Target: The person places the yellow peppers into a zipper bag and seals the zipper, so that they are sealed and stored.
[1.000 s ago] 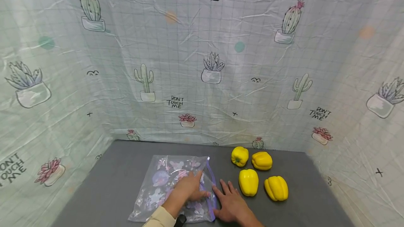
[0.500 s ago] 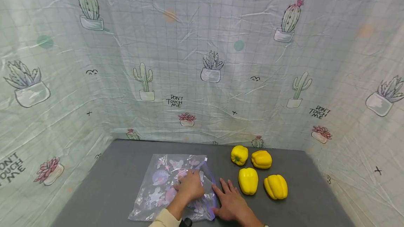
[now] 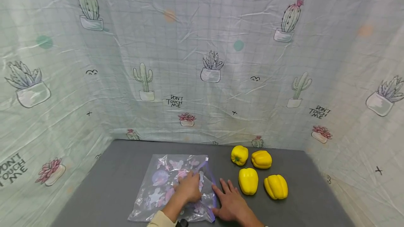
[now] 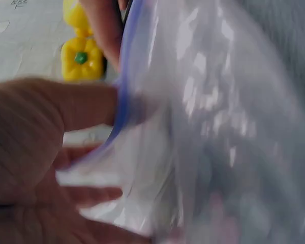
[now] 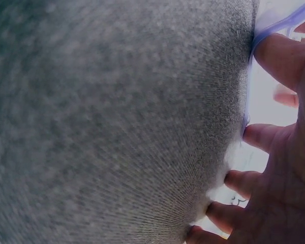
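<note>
A clear zip bag (image 3: 156,197) with pastel prints lies on the grey table, its purple zip edge (image 4: 123,96) toward the right. My left hand (image 3: 189,188) is over the bag's mouth. In the left wrist view, its thumb (image 4: 89,105) passes behind the raised zip edge and the fingers (image 4: 96,195) spread apart below, holding the upper layer up. My right hand (image 3: 231,204) lies with spread fingers on the table, thumb and fingertips at the zip edge. Several yellow bell peppers (image 3: 248,181) stand to its right, none in a hand.
The dark grey table (image 3: 104,185) is enclosed by a wrinkled cactus-print sheet (image 3: 202,108) at the back and sides. Two of the peppers sit near the back edge; another pepper (image 3: 276,187) is farthest right. A dark device (image 3: 182,222) sits at my left wrist.
My left hand's thumb, earlier stretched across the zip edge, has moved out of sight in the head view. The zip edge has bent upward. My right hand and the peppers stay put.
</note>
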### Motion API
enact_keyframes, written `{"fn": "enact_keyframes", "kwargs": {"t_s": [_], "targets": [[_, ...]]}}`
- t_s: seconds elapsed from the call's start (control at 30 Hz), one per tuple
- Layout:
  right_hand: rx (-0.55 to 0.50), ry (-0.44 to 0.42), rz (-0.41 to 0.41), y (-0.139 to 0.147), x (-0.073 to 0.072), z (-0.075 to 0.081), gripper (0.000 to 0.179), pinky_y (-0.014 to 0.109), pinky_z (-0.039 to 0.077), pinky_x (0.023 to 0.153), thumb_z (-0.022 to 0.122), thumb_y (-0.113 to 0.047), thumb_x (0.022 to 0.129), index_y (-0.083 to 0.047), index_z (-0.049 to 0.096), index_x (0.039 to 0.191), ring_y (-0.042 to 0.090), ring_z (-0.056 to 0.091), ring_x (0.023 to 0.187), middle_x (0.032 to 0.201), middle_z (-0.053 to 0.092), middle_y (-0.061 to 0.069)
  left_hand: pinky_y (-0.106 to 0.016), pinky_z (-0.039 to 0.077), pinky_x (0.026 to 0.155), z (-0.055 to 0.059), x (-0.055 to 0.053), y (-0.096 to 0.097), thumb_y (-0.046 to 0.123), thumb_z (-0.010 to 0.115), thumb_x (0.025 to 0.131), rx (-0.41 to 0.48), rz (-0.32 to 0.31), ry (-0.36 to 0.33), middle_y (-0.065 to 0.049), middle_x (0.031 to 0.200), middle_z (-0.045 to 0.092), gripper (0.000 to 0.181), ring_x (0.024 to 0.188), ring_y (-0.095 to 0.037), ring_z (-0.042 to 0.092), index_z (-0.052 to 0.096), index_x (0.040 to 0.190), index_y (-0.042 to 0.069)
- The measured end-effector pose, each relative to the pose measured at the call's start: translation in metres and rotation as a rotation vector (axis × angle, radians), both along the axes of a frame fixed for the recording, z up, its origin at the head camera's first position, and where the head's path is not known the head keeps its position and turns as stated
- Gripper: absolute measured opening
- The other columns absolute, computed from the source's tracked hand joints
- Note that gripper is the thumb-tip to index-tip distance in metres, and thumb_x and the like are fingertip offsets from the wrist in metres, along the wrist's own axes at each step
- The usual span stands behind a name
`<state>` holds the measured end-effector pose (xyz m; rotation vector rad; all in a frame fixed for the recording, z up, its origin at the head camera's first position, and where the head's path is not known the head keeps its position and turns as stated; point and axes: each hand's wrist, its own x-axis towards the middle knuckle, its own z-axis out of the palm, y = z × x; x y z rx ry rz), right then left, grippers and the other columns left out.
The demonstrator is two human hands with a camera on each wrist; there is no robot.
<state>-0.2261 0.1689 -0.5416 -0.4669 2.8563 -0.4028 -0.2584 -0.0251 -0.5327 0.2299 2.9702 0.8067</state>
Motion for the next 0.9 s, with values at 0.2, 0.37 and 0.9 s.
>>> {"fn": "enact_keyframes", "kwargs": {"t_s": [0.2, 0.37, 0.9], "targets": [[-0.003, -0.012, -0.006, 0.0, -0.003, 0.0, 0.081, 0.071, 0.032, 0.119, 0.074, -0.056, 0.088, -0.019, 0.049, 0.155, 0.052, 0.032, 0.153, 0.166, 0.037, 0.02, -0.081, 0.045, 0.095, 0.002, -0.006, -0.019, 0.007, 0.087, 0.055, 0.011, -0.196, -0.005, -0.032, 0.16, 0.039, 0.106, 0.128, -0.071, 0.047, 0.047, 0.153, 0.013], [0.003, -0.029, -0.009, 0.001, -0.002, -0.001, 0.081, 0.073, 0.032, 0.118, 0.073, -0.059, 0.088, -0.02, 0.049, 0.155, 0.053, 0.031, 0.153, 0.166, 0.037, 0.021, -0.068, 0.052, 0.1, 0.021, -0.001, -0.028, 0.016, 0.097, 0.058, -0.015, -0.284, -0.038, -0.033, 0.165, 0.032, 0.113, 0.127, -0.064, 0.055, 0.043, 0.158, 0.015], [0.002, -0.078, -0.024, 0.001, -0.005, -0.001, 0.083, 0.072, 0.029, 0.12, 0.071, -0.063, 0.088, -0.021, 0.048, 0.156, 0.052, 0.029, 0.154, 0.167, 0.036, 0.019, -0.091, 0.029, 0.1, 0.002, 0.011, -0.042, 0.057, 0.082, 0.075, -0.21, -0.153, -0.024, -0.023, 0.164, 0.04, 0.094, 0.147, -0.06, 0.036, 0.036, 0.157, 0.051]]}}
